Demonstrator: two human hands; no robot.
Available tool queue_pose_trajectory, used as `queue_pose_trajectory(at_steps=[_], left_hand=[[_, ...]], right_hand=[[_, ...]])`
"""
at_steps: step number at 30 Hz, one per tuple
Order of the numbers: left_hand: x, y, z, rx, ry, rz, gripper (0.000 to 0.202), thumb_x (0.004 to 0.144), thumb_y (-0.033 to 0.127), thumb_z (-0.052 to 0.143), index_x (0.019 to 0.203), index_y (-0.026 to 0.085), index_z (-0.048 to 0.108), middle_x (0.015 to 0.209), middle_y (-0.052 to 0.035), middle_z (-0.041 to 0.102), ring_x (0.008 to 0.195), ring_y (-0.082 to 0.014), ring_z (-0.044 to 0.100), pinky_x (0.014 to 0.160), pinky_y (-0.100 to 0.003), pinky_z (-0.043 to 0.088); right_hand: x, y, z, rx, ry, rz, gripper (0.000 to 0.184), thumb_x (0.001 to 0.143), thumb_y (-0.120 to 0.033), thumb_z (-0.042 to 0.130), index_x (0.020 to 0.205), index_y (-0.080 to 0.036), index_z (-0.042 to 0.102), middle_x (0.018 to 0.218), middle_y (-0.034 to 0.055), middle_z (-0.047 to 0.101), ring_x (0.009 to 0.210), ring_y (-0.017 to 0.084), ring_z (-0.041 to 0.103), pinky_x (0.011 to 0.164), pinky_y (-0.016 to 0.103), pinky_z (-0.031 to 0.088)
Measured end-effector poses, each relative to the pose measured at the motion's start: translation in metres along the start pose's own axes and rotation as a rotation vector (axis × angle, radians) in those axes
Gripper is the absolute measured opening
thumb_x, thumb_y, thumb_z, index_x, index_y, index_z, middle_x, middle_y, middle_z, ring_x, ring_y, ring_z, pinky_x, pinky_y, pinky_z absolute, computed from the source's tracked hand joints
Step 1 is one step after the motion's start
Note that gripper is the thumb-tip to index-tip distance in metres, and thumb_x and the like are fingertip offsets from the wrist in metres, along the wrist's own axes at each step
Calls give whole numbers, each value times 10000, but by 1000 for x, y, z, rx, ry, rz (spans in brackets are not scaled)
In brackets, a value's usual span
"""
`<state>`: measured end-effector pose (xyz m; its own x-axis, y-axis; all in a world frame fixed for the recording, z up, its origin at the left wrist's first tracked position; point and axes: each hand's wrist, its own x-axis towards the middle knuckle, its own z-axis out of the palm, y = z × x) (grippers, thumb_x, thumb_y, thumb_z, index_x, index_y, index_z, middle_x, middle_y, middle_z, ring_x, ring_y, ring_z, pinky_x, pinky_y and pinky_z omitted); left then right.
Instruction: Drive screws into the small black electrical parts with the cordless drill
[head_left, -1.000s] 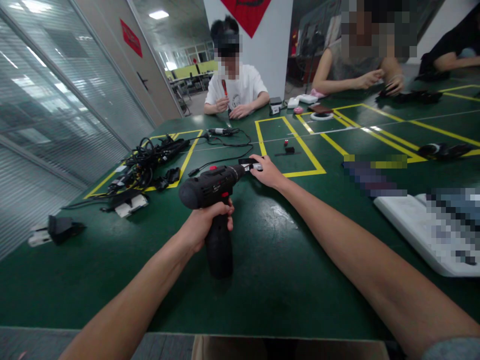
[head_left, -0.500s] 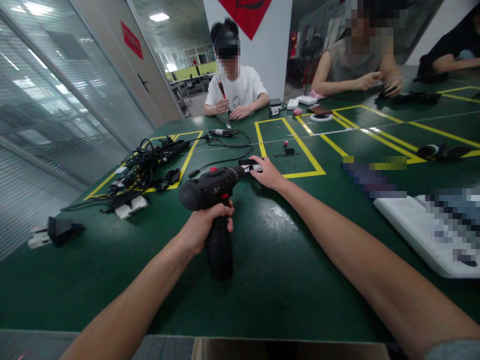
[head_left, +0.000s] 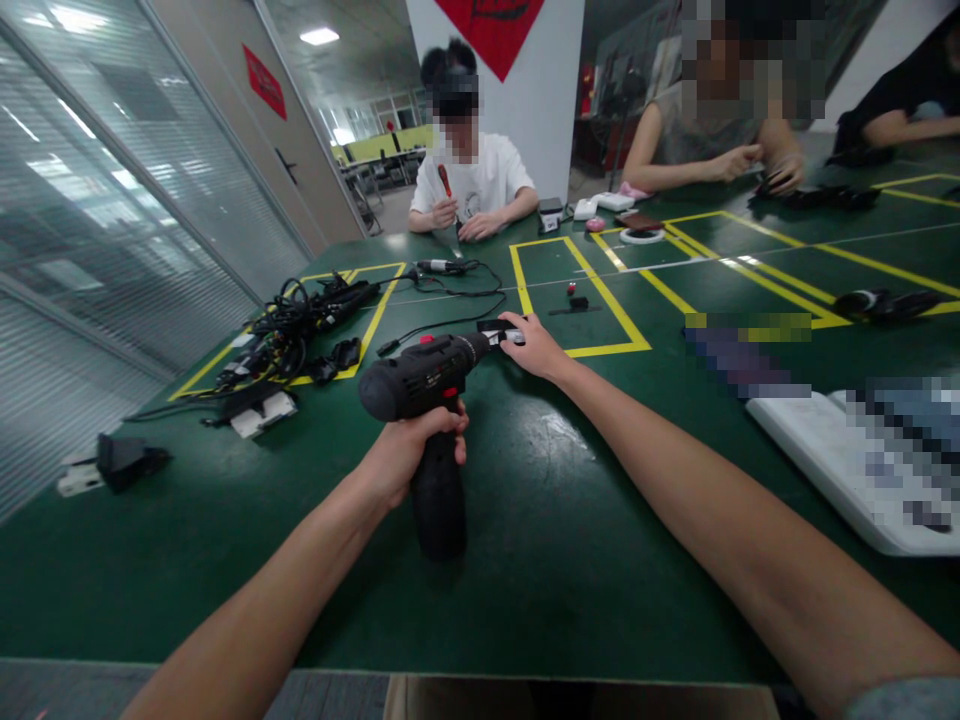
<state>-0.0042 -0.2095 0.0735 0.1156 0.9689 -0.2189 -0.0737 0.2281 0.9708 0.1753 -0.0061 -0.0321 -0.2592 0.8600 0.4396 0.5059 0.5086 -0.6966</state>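
Observation:
My left hand (head_left: 420,440) is wrapped around the grip of a black cordless drill (head_left: 409,380) with red buttons. Its chuck points forward and to the right, and the battery end of the handle hangs low over the green table. Ahead of the chuck, my right hand (head_left: 538,348) is closed around a small black device with a white label (head_left: 491,327). The chuck hides part of the device, so I cannot tell whether the bit touches it. Just beyond my right hand, small black parts (head_left: 579,303) and a small red item (head_left: 571,288) lie inside a yellow tape outline.
Tangled black cables and adapters (head_left: 300,325) lie at the left, with a black-and-white adapter (head_left: 120,465) nearer. A loose cable (head_left: 450,322) runs behind the drill. At the right is a white tray (head_left: 817,455). Across the green table (head_left: 562,600), a person holds a screwdriver (head_left: 444,182); others sit right.

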Motion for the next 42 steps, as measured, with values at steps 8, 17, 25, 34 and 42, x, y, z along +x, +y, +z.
queue_pose_trajectory(at_steps=[8,17,25,34,42], left_hand=[[-1,0,0,-2,2,-20,179,686,209,635,845,142,584,720,7,568,502,-102,549,531,-263,448],[0,-1,-1,7,-4,-9,157,694,206,625,828,142,573,718,12,561,505,-96,546,536,-257,440],[0,-1,-1,14,-7,-5,145,696,204,619,819,143,573,713,13,557,507,-98,548,536,-256,438],[0,-2,-1,7,-7,-8,160,699,203,620,841,140,582,721,7,559,513,-100,548,534,-255,437],[1,-1,-2,3,-13,3,150,699,201,628,829,139,586,716,10,562,505,-100,554,538,-258,439]], right_hand=[[0,0,0,-5,-3,-4,504,804,-271,564,1306,-230,552,1178,104,503,1090,253,573,1049,437,434],[1,2,2,-11,-1,-1,510,807,-275,565,1314,-220,546,1195,103,494,1099,246,568,1057,419,424],[2,2,2,-15,-3,-2,514,807,-263,565,1318,-213,546,1187,106,495,1082,245,569,1049,414,433],[1,1,0,-6,4,-9,503,804,-267,576,1304,-217,555,1164,101,492,1058,244,575,1044,423,437],[1,1,1,-2,2,-13,509,803,-262,569,1309,-209,553,1168,104,499,1068,244,577,1052,417,427]])
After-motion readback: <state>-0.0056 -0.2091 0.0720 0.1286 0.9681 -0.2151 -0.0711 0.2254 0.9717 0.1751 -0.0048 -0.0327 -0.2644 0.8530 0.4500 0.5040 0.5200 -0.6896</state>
